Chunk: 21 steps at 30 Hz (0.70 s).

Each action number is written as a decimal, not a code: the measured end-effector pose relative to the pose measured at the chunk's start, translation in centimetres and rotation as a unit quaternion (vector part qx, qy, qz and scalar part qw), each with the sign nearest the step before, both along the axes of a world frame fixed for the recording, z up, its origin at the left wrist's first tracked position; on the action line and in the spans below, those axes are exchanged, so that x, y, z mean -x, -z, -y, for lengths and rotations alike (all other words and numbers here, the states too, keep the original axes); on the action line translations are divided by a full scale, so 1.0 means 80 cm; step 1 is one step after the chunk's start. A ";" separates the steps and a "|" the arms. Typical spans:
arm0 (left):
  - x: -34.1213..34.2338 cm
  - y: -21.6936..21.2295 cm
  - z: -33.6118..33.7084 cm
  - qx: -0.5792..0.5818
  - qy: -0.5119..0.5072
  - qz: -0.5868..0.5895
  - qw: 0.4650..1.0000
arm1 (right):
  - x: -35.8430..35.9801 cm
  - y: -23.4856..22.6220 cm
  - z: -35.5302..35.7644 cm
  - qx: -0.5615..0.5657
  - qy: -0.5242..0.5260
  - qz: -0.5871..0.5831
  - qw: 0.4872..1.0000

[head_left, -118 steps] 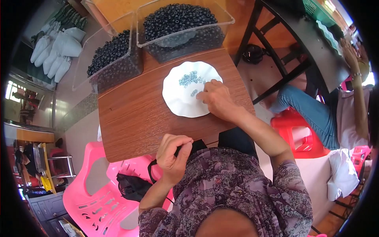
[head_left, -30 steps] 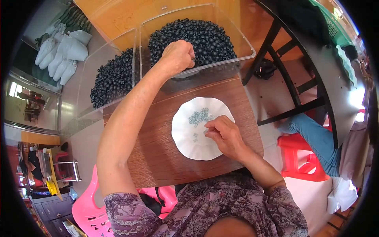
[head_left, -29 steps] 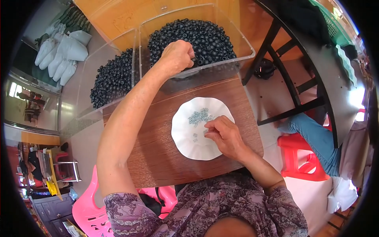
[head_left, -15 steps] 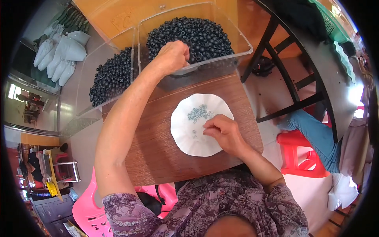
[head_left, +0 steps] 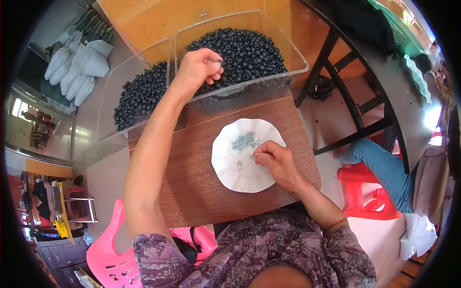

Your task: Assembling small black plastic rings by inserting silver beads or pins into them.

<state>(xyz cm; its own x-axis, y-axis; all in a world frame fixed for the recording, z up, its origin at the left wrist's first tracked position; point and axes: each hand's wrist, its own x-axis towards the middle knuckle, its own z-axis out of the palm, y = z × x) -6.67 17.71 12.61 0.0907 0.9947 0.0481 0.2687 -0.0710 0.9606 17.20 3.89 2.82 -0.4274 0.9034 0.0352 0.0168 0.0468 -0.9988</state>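
- Black beads (head_left: 254,54) are overhung by left hand (head_left: 196,72), fingers curled;
- white plate (head_left: 233,175) is overlapped by right hand (head_left: 278,165), pinched;
- hands' contents cannot be told.

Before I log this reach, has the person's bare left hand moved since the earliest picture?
Yes: the left hand moved forward, from the near edge of the brown wooden tabletop to the right-hand clear plastic bin of black beads.

Brown wood-grain table (head_left: 192,197): white scalloped plate (head_left: 225,165) on top; clear bins (head_left: 254,90) along far edge.
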 end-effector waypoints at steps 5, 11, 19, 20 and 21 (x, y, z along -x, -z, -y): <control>-0.007 -0.043 0.076 -0.004 0.012 0.173 0.985 | -0.004 -0.003 0.004 0.050 -0.002 -0.019 0.999; -0.026 0.028 0.182 0.041 0.047 0.316 0.947 | -0.005 -0.010 0.004 -0.091 0.022 -0.024 0.995; -0.064 0.092 0.240 0.118 0.007 0.436 0.892 | 0.014 -0.034 0.023 -0.097 0.068 -0.049 0.992; -0.067 0.094 0.243 0.120 0.007 0.438 0.891 | 0.016 -0.030 0.024 -0.137 0.069 -0.038 0.987; -0.069 0.095 0.245 0.120 0.001 0.448 0.886 | 0.018 -0.028 0.025 -0.177 0.071 -0.026 0.981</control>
<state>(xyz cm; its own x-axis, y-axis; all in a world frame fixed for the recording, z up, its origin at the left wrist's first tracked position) -1.15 -1.88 5.02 0.1239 0.9860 -0.1112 -0.6094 0.1640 0.7757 15.77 1.88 5.05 -0.2879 0.8807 0.3761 -0.0034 0.3918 -0.9200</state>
